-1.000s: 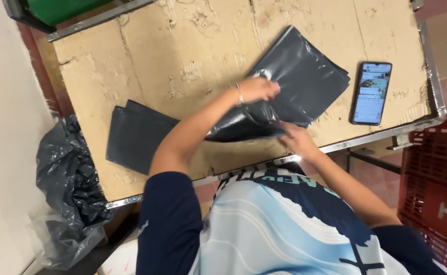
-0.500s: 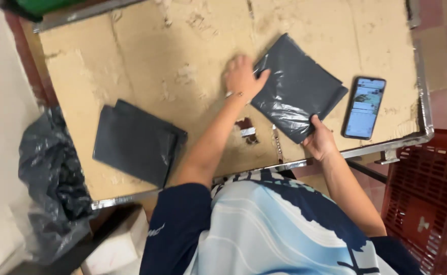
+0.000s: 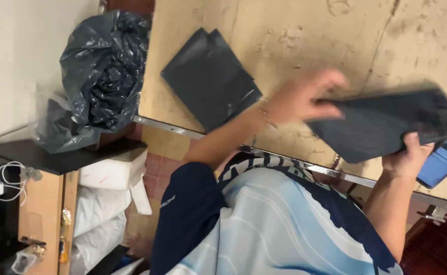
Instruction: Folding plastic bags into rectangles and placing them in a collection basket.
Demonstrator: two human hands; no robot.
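Dark grey plastic fills the frame: a flat mailer bag (image 3: 381,125), blurred in motion, is held above the near edge of the bench (image 3: 294,35), toward its right end. The left hand (image 3: 302,99) grips the bag's left end, thumb on top and fingers curled beneath. The right hand (image 3: 409,155) clasps the bag's lower right edge from below. A phone (image 3: 444,158) with a lit screen lies just beside that hand, partly hidden by the bag. A stack of grey bags (image 3: 210,76) rests near the bench's left edge. Beyond that edge sits a full black rubbish sack (image 3: 101,66).
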